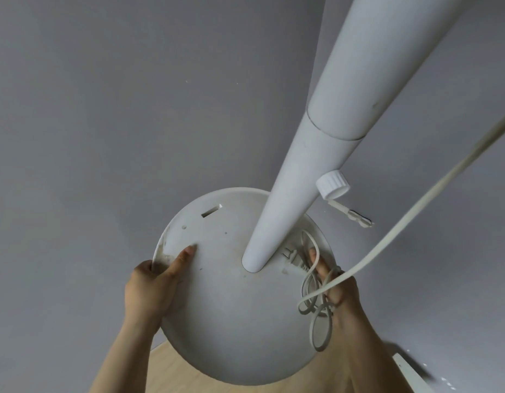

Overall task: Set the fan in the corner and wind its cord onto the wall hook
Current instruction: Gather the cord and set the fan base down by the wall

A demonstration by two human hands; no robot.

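I look straight down a white fan pole (325, 143) to its round white base (231, 307), which stands in a corner between grey walls. My left hand (149, 290) grips the base's left rim, thumb on top. My right hand (339, 287) holds the right rim with a loose bundle of white cord (316, 304) and the plug (295, 260) pinned under its fingers. One strand of flat cord (415, 211) runs from that hand up to the right edge. A white knob (332, 184) sticks out of the pole. The fan head is out of view.
Grey walls (103, 123) close in on both sides. A small white fixture (356, 217), perhaps a hook, is on the right wall behind the pole. Light wooden floor (172, 370) shows under the base, and a white skirting board (410, 373) runs at bottom right.
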